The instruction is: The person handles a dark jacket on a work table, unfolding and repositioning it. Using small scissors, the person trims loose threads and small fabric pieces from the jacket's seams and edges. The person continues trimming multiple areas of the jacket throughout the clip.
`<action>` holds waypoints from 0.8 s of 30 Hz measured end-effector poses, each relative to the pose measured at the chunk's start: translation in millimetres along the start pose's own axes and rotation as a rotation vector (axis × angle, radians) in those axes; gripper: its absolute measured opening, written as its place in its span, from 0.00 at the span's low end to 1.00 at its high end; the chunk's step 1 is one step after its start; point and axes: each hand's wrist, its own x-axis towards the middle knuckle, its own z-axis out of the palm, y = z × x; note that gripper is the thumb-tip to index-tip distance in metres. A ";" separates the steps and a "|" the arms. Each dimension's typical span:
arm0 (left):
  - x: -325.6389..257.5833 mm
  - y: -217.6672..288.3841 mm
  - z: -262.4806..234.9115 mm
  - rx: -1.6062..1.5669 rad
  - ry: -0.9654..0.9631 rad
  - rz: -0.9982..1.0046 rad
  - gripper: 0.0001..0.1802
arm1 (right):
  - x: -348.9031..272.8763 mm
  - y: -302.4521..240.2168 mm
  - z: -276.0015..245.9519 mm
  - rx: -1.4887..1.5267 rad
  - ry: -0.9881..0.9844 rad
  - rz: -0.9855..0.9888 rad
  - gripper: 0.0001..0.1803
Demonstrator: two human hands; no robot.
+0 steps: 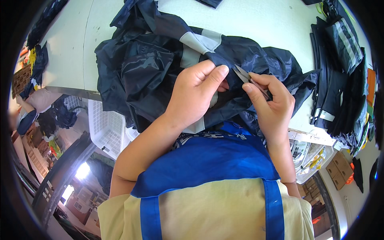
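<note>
Navy jacket, crumpled, grey-striped, pinched by left hand; right hand seemingly grips snips.

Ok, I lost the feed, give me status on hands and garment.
Left hand pinching dark jacket. Right hand holding thread snips at the fabric. Nothing blocking.

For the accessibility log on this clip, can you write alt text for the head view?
A person's left hand pinches a crumpled dark navy nylon jacket with grey reflective bands while the right hand holds small metal thread snips at the fabric. The jacket lies on a pale green worktable, with a stack of folded dark garments at the right edge.
</note>
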 end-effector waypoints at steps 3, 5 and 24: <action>-0.5 1.3 -0.1 0.020 -0.008 -0.003 0.14 | 3.8 -2.5 1.3 0.018 -0.014 0.019 0.11; 0.2 2.3 -2.3 0.047 -0.021 -0.013 0.14 | 4.5 0.5 2.0 0.042 -0.018 0.035 0.11; 44.2 36.6 -16.1 0.137 -0.177 0.013 0.07 | -18.0 21.3 -12.4 0.894 -0.088 0.485 0.13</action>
